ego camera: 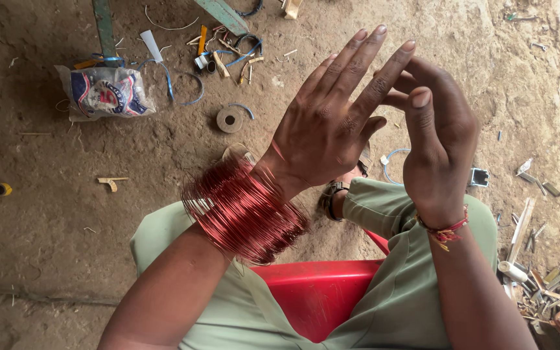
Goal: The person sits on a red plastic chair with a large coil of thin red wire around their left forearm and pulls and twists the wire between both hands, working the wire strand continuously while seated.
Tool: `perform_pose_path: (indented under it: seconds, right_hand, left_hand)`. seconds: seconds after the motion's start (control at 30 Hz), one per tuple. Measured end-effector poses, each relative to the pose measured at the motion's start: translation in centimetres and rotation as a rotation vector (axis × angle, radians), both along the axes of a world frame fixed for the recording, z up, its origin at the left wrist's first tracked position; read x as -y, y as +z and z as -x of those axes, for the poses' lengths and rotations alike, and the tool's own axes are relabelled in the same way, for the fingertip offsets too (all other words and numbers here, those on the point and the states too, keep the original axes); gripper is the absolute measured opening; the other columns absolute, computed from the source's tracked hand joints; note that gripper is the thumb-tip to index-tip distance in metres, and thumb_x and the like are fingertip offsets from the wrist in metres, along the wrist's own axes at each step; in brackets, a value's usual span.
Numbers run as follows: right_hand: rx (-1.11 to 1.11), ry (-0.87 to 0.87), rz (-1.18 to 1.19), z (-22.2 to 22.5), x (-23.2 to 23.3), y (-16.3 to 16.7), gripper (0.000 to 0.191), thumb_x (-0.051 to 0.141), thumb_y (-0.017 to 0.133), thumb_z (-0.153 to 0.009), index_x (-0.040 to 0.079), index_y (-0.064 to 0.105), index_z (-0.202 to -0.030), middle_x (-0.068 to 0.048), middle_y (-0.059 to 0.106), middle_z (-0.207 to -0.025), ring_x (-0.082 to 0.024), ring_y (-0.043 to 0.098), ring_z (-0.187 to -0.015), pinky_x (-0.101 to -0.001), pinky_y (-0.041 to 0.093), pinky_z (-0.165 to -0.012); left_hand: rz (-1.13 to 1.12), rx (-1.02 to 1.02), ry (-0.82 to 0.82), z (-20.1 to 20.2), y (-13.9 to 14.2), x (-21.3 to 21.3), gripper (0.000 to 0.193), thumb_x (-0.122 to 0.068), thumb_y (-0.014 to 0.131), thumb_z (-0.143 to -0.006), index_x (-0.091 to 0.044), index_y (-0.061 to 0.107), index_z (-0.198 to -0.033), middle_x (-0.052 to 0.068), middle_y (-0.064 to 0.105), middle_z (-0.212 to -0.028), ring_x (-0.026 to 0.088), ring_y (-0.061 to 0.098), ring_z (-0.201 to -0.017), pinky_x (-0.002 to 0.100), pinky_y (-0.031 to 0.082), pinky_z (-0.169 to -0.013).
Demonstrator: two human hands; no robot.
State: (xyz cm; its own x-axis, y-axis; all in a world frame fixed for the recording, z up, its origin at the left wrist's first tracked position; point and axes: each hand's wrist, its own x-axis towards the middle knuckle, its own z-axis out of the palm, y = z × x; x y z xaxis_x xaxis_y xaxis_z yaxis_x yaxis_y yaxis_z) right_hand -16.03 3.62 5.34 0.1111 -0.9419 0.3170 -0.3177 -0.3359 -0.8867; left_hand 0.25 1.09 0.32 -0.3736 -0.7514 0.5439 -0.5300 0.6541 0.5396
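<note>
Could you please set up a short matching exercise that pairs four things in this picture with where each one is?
Things:
1. coil of red wire
2. red thread band
3. red seat
4. printed bag

Places:
A. on the dirt floor, upper left
B. round the left wrist
C. between the person's knees
D. round the right wrist

Pairs: 1-B, 2-D, 3-C, 4-A

Workshop: dirt floor (46, 246) w/ wire scraps (228, 48)
</note>
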Motion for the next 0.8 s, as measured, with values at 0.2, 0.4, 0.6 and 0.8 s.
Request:
perform_pose_path:
  seconds: [0.2, 0.4, 0.6, 0.8]
  right_hand:
    - [0.083, 0.009, -0.045, 0.32, -0.23, -0.76, 0.032, 0.016, 0.054, -0.122, -0.008, 0.055, -0.143, -0.014, 0.068, -0.126, -0.017, 0.068, -0.116, -0.0300, 0.060, -0.103]
    - [-0.023, -0.026, -0.053, 0.33, -0.50, -0.54, 0.029, 0.010, 0.057, -0.118, -0.007, 0.058, -0.142, -0.014, 0.070, -0.125, -0.016, 0.070, -0.112, -0.0274, 0.058, -0.098]
    - [-0.106, -0.073, -0.023, -0.03, -0.82, -0.17, 0.029, 0.008, 0.059, -0.116, -0.005, 0.062, -0.141, -0.013, 0.073, -0.125, -0.016, 0.072, -0.113, -0.0281, 0.060, -0.094]
    - [-0.145, -0.126, -0.016, -0.09, -0.87, -0.03, 0.027, 0.008, 0.058, -0.116, -0.004, 0.065, -0.139, -0.012, 0.074, -0.124, -0.015, 0.071, -0.113, -0.0272, 0.059, -0.094]
  left_hand:
    - [0.004, -0.028, -0.002, -0.05, -0.04, 0.02, 0.071, -0.025, 0.071, -0.107, -0.019, 0.027, -0.163, 0.016, 0.035, -0.166, 0.034, 0.038, -0.157, 0.044, 0.036, -0.126]
    - [0.005, -0.046, -0.011, -0.01, 0.24, -0.14, 0.066, -0.034, 0.066, -0.112, -0.017, 0.028, -0.162, 0.017, 0.036, -0.165, 0.034, 0.039, -0.155, 0.044, 0.038, -0.130]
    - [0.017, -0.055, -0.037, -0.19, 0.57, -0.33, 0.069, -0.045, 0.062, -0.111, -0.015, 0.027, -0.162, 0.016, 0.036, -0.164, 0.035, 0.040, -0.153, 0.045, 0.039, -0.127]
    - [0.012, -0.033, -0.041, 0.01, 0.94, -0.36, 0.074, -0.054, 0.061, -0.108, -0.014, 0.027, -0.161, 0.016, 0.034, -0.166, 0.037, 0.039, -0.155, 0.046, 0.039, -0.126]
